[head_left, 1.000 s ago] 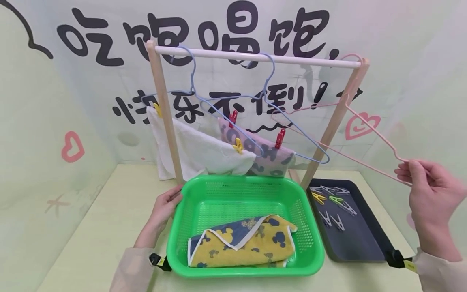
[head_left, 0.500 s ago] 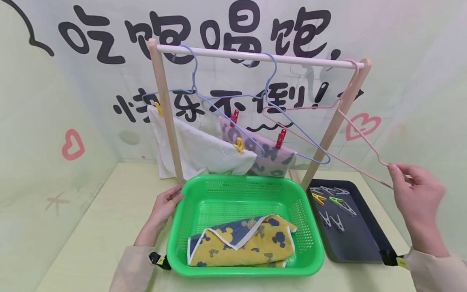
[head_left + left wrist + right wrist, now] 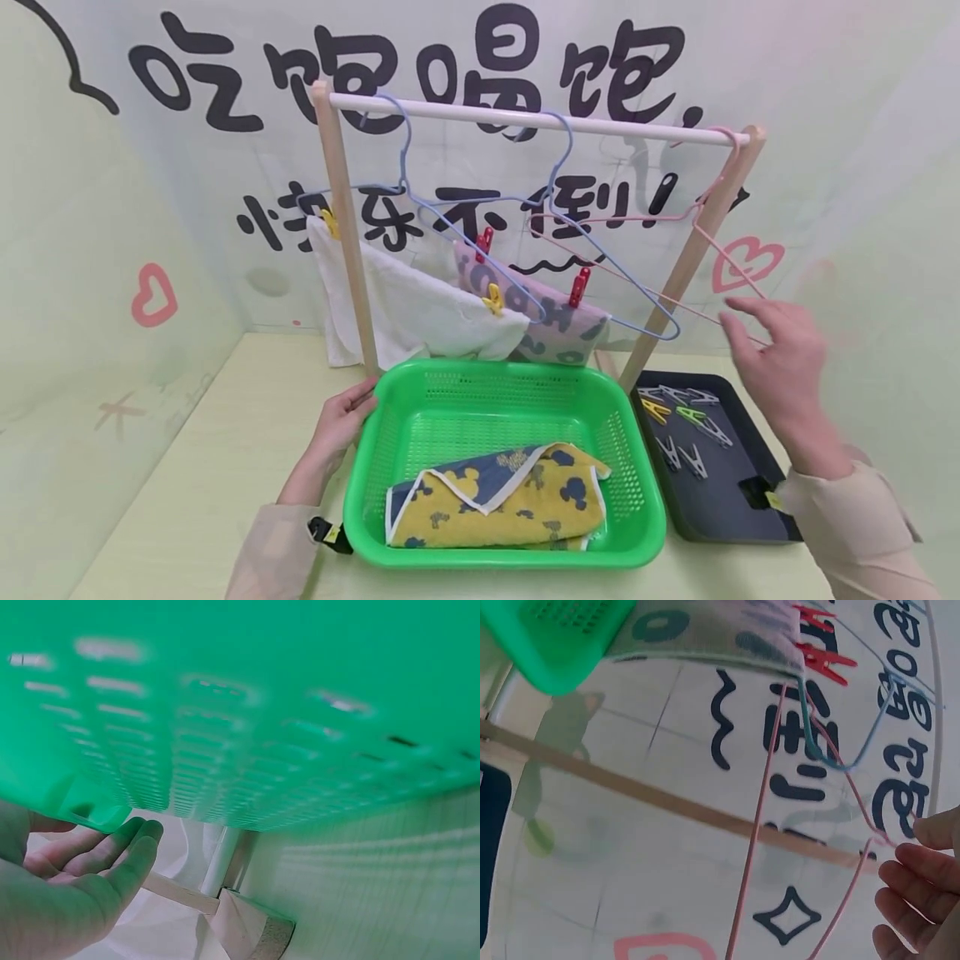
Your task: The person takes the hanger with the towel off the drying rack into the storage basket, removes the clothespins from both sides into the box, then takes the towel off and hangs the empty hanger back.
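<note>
Right hand (image 3: 780, 367) has let go of the pink hanger (image 3: 637, 250) and drifted inward, and the hanger has swung back under the rail (image 3: 525, 117).

Its fingers now spread loose and straight just beside the hanger's lower wire, gripping nothing; the hanger hangs by its hook at the rail's right end, next to the wooden post (image 3: 693, 250). The left hand (image 3: 341, 421) rests with relaxed fingers against the left rim of the green basket (image 3: 375, 467), which holds a yellow and blue towel (image 3: 502, 500). Two blue hangers (image 3: 480, 208) carry pegged cloths behind the basket. A dark tray (image 3: 727, 500) with pegs (image 3: 686, 417) lies below the right hand.
</note>
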{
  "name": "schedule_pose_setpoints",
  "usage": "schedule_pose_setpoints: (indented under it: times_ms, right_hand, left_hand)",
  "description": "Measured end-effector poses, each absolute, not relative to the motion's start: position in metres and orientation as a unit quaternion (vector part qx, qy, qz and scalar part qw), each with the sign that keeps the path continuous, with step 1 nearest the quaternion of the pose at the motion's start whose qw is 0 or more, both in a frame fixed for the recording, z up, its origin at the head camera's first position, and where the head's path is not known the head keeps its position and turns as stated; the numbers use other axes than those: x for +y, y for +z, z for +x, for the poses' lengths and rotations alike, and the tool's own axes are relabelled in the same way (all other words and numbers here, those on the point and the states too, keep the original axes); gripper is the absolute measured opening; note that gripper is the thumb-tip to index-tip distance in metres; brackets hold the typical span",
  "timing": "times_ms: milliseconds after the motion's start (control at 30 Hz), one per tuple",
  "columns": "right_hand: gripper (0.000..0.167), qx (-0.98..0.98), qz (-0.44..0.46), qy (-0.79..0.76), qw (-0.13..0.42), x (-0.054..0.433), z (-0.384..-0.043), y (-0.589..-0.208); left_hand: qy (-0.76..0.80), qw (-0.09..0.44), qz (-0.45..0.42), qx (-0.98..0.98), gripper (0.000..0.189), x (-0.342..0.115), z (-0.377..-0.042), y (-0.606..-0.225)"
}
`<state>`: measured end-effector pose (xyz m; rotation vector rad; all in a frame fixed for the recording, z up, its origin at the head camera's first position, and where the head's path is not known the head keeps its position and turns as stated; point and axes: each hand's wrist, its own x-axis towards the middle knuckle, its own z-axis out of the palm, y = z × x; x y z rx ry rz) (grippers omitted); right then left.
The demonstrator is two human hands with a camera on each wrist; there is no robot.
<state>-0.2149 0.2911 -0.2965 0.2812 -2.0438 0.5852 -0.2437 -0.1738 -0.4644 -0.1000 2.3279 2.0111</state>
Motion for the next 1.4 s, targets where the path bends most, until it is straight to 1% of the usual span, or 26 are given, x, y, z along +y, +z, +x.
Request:
schedule_pose_setpoints:
  times_ms: [167, 300, 500, 667, 767, 867, 1133, 1300, 1400]
  right_hand:
    - [0.018, -0.864, 0.177, 0.252, 0.398, 0.262, -0.233, -0.290]
    - [0.018, -0.883, 0.172, 0.267, 0.346, 0.243, -0.247, -0.288]
    - [0.017, -0.893, 0.131, 0.308, 0.300, 0.227, -0.258, -0.284]
    - [0.019, -0.886, 0.102, 0.353, 0.283, 0.222, -0.260, -0.281]
    - [0.021, -0.875, 0.089, 0.385, 0.278, 0.221, -0.260, -0.280]
    - [0.022, -0.858, 0.078, 0.421, 0.284, 0.220, -0.260, -0.279]
    - [0.019, -0.821, 0.071, 0.459, 0.332, 0.224, -0.254, -0.260]
    - [0.019, -0.814, 0.061, 0.449, 0.364, 0.236, -0.243, -0.248]
    - [0.016, -0.798, 0.059, 0.462, 0.382, 0.246, -0.235, -0.244]
  left_hand:
    - [0.651, 0.031, -0.033, 0.758, 0.041, -0.174, -0.243, -0.464]
    - [0.654, 0.033, -0.032, 0.755, 0.041, -0.173, -0.243, -0.464]
    - [0.653, 0.035, -0.028, 0.756, 0.041, -0.173, -0.242, -0.463]
    - [0.650, 0.037, -0.030, 0.758, 0.042, -0.173, -0.242, -0.461]
    - [0.649, 0.035, -0.031, 0.759, 0.042, -0.173, -0.242, -0.461]
    - [0.649, 0.035, -0.032, 0.759, 0.042, -0.173, -0.242, -0.461]
    - [0.650, 0.033, -0.032, 0.759, 0.041, -0.174, -0.243, -0.464]
    - [0.656, 0.030, -0.036, 0.753, 0.041, -0.173, -0.242, -0.465]
    - [0.659, 0.029, -0.037, 0.751, 0.041, -0.174, -0.243, -0.465]
